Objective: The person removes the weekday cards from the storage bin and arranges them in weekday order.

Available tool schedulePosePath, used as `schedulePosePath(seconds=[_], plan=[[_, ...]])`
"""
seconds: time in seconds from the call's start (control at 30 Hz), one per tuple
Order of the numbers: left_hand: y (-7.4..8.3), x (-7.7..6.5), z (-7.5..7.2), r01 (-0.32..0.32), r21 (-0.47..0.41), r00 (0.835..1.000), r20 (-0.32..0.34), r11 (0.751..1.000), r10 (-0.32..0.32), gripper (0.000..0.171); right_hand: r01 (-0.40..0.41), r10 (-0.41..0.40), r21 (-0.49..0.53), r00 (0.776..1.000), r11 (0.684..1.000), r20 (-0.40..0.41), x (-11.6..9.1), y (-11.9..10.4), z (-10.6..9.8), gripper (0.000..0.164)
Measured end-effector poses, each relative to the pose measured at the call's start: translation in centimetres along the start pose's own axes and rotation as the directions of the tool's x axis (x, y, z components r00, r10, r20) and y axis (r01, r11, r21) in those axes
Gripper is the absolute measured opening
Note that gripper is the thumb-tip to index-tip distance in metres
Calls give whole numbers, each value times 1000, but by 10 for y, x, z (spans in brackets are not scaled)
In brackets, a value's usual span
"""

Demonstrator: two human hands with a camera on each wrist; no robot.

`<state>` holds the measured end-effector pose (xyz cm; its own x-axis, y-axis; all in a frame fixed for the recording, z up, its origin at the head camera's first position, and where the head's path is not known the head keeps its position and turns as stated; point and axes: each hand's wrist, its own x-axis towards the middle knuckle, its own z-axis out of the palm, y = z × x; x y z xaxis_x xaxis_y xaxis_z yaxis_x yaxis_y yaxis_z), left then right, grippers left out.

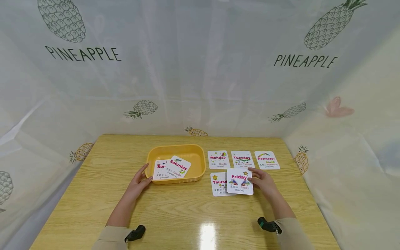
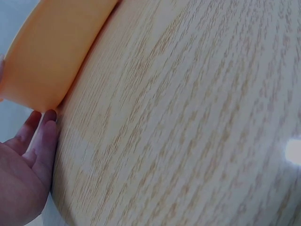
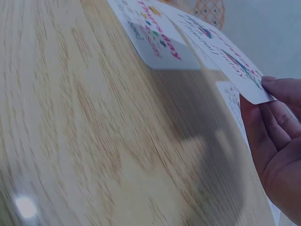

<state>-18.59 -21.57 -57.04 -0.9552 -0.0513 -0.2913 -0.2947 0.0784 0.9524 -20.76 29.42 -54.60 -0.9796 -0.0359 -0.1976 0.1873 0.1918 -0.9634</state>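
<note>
In the head view, my right hand pinches the right edge of a white Friday card. In the right wrist view, thumb above and fingers below hold that Friday card raised and tilted over the table. It partly overlaps the Thursday card, which lies flat. My left hand touches the left front corner of a yellow tray with fairly straight fingers. Inside the tray, a Saturday card lies slanted across a Sunday card, hiding part of its word.
Monday, Tuesday and Wednesday cards lie in a row right of the tray. The wooden table reaches back to a pale curtain printed with pineapples, which also hangs at both sides.
</note>
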Motion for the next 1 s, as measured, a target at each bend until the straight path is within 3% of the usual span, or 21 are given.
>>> schedulePosePath(seconds=[0.63, 0.9, 1.0], plan=[[-2, 0, 0, -23, 3, 1000, 10, 1000, 23, 70, -62, 69, -91, 995, 994, 76, 10, 7, -38, 48], [0, -3, 2, -31, 2, 999, 10, 1000, 31, 70, -54, 65, -146, 995, 988, 74, 14, 5, -42, 54], [0, -3, 1, -25, 0, 1000, 8, 1000, 25, 69, -70, 78, -177, 996, 982, 40, 16, 5, -41, 50]])
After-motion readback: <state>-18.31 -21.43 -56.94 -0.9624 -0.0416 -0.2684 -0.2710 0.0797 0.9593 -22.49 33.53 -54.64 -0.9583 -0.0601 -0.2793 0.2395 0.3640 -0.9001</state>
